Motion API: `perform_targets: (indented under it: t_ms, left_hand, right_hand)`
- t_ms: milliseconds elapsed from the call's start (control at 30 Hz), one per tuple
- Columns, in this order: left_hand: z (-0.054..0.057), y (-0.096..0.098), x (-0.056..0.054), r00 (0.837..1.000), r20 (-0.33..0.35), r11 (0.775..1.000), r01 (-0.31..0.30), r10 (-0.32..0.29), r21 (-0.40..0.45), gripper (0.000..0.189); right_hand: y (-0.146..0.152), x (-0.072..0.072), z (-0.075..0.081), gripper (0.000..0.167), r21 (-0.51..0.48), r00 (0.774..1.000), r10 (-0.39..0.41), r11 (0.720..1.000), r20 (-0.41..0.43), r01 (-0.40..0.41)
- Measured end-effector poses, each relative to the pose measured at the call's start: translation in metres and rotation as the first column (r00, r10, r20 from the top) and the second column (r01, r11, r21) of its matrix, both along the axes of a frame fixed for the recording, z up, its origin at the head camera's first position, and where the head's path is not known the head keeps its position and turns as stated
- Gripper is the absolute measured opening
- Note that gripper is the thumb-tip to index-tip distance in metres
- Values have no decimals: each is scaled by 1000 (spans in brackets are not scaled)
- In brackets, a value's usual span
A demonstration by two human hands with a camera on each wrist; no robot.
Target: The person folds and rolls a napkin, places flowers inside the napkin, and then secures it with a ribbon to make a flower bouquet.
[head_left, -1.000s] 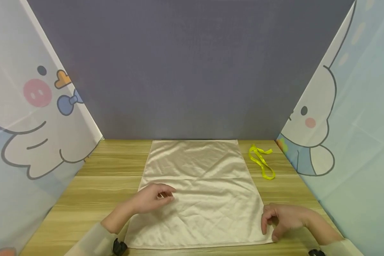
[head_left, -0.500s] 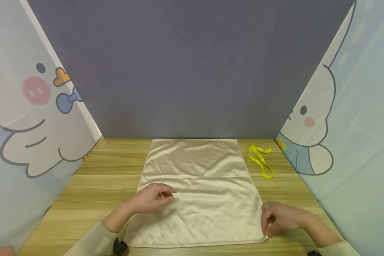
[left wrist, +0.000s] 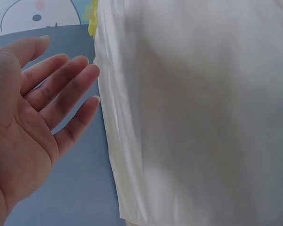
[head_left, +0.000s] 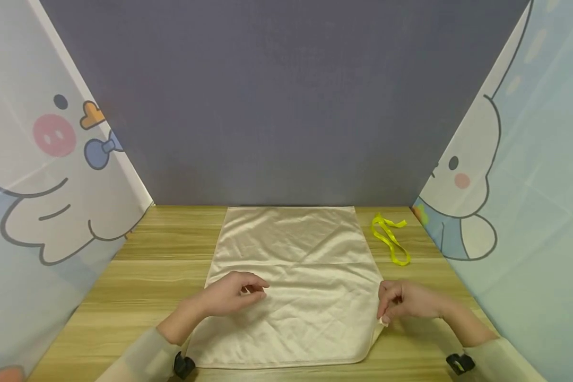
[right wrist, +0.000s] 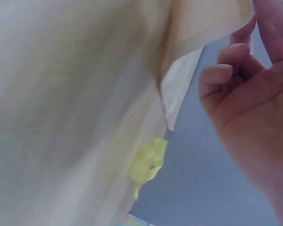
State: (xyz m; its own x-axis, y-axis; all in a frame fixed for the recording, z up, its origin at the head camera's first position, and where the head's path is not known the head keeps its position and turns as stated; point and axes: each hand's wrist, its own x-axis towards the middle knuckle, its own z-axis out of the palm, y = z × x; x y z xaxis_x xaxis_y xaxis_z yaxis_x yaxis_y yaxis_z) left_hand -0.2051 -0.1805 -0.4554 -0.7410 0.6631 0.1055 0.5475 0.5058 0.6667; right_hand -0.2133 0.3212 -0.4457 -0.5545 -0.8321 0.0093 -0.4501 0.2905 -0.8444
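Since the earlier frames, the right hand [head_left: 413, 301] has moved inward and away from the near edge, taking the cloth's near right corner [head_left: 383, 322] up with it. I see that corner pinched between thumb and fingers, folded upward so a strip of the underside shows below the grip. The right wrist view shows me the turned-up flap close to the fingertips, though the exact contact is partly cut off by the frame. The pale satin cloth [head_left: 291, 307] lies spread down the middle of the wood-grain table [head_left: 148, 281], lightly creased, its far edge close to the dark panel [head_left: 277, 106] at the back. On my head view the left hand [head_left: 231, 293] appears over the cloth's left side, thumb and fingers loosely bent with a gap between them; the left wrist view gives me relaxed, spread fingers and a bare palm. I cannot tell whether it touches the fabric. To the right of the cloth, apart from it, a yellow ribbon [head_left: 390, 241] lies in a narrow loop on the table, farther back than the right hand.
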Motion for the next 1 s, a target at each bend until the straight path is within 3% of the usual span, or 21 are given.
perform_targets:
  t_ms: [167, 333, 533, 733, 1000]
  left_hand:
    - [1, 10, 0, 1000, 6, 1000, 15, -15, 0, 36]
    - [5, 26, 0, 999, -1, 999, 52, -52, -7, 35]
    - [11, 54, 0, 994, 0, 994, 109, -109, -18, 33]
    - [9, 85, 1, 984, -7, 983, 179, -179, -46, 33]
    - [2, 99, 6, 984, 72, 987, 161, -161, -4, 34]
  right_hand:
    - [-8, -12, 12, 16, -32, 997, -5, 999, -77, 2]
    - [-17, -23, 25, 17, -36, 987, -69, 997, -145, 64]
    - [-30, -39, 39, 17, -57, 974, -107, 994, -199, 97]
    - [-38, -49, 49, 16, -39, 968, -138, 990, -209, 133]
    - [-48, -58, 58, 13, -61, 959, -177, 984, -222, 168]
